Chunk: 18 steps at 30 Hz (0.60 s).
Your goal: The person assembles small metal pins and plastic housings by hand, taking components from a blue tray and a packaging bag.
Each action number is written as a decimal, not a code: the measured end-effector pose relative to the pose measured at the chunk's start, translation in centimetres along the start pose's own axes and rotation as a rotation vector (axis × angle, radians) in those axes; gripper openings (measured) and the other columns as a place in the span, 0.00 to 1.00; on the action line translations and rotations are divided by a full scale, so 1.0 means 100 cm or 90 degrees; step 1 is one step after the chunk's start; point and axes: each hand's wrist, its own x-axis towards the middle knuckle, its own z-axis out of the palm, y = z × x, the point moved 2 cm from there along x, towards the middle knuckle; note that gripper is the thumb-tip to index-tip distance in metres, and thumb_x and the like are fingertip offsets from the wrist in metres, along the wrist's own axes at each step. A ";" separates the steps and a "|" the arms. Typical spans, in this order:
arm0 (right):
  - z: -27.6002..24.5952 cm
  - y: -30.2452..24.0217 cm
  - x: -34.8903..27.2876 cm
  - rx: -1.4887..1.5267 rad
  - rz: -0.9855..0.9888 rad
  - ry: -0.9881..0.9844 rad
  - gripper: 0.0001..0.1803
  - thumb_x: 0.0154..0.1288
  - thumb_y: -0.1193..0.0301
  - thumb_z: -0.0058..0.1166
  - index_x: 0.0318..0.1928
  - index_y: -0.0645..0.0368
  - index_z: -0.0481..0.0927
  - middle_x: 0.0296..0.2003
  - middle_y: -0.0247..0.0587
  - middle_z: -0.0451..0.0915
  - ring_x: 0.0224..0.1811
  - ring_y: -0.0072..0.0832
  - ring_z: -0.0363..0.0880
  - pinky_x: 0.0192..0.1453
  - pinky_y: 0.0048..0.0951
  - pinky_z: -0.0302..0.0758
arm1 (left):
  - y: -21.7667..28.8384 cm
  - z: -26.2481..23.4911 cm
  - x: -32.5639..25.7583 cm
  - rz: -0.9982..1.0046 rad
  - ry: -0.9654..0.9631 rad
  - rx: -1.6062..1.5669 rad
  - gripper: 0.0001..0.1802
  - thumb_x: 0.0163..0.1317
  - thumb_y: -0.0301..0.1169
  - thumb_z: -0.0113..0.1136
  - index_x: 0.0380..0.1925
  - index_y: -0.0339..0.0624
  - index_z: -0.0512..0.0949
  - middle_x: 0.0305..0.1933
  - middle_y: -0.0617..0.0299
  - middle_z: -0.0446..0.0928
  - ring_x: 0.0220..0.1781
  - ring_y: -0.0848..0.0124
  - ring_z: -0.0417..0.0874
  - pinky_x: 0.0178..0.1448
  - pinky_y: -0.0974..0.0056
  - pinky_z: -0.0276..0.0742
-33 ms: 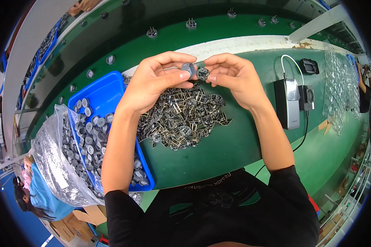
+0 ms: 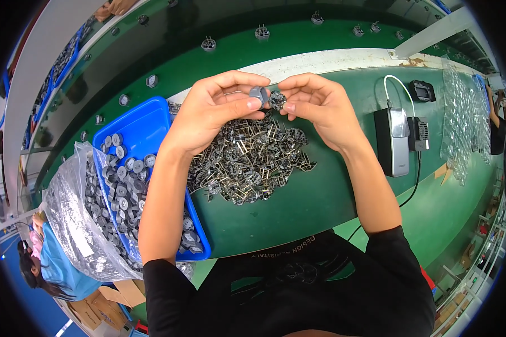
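Between the fingers and thumb of my left hand (image 2: 213,109) is a small grey round plastic cap (image 2: 258,94). My right hand (image 2: 319,106) pinches a small dark round circuit board (image 2: 276,100) by its edge. The two parts are held side by side, very near each other; whether they touch I cannot tell. Below the hands lies a heap of dark circuit boards with metal pins (image 2: 247,163). Left of my left forearm, a blue tray (image 2: 162,115) holds many grey caps (image 2: 121,191), some of them inside a clear plastic bag (image 2: 67,208).
A green conveyor strip beyond a white rail (image 2: 343,63) carries spaced-out small assemblies (image 2: 262,32). At the right of the green table (image 2: 275,224) stand a power bank (image 2: 392,143) with a white cable and a black adapter (image 2: 418,133). Clear plastic trays (image 2: 461,123) lie farther right.
The small assemblies on the green strip have shifted slightly to the right. My hands and the two parts in them are almost unmoved.
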 end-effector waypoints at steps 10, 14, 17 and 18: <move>0.006 0.004 -0.003 0.179 0.043 -0.062 0.14 0.65 0.80 0.59 0.50 0.69 0.80 0.41 0.42 0.83 0.40 0.26 0.81 0.44 0.26 0.78 | -0.001 0.002 0.000 0.042 -0.003 0.000 0.18 0.62 0.22 0.63 0.53 0.33 0.77 0.51 0.53 0.80 0.49 0.69 0.82 0.52 0.64 0.82; 0.008 0.003 -0.005 0.215 0.052 -0.048 0.12 0.65 0.79 0.59 0.49 0.69 0.81 0.40 0.42 0.83 0.39 0.26 0.81 0.45 0.26 0.78 | 0.000 0.004 -0.002 0.026 -0.046 -0.048 0.18 0.61 0.22 0.63 0.52 0.33 0.77 0.50 0.53 0.80 0.48 0.70 0.82 0.51 0.66 0.81; 0.005 0.005 -0.005 0.266 0.068 -0.102 0.13 0.65 0.80 0.58 0.50 0.67 0.79 0.41 0.42 0.83 0.38 0.27 0.81 0.44 0.26 0.78 | 0.003 0.005 -0.004 0.035 -0.066 -0.050 0.17 0.61 0.22 0.63 0.51 0.32 0.77 0.50 0.52 0.81 0.47 0.70 0.82 0.52 0.67 0.81; 0.006 0.005 -0.004 0.306 0.063 -0.100 0.15 0.65 0.80 0.58 0.52 0.66 0.78 0.41 0.43 0.83 0.38 0.27 0.82 0.44 0.26 0.78 | 0.005 0.007 -0.004 0.031 -0.059 -0.048 0.18 0.60 0.20 0.64 0.51 0.32 0.77 0.50 0.52 0.81 0.47 0.70 0.82 0.52 0.67 0.81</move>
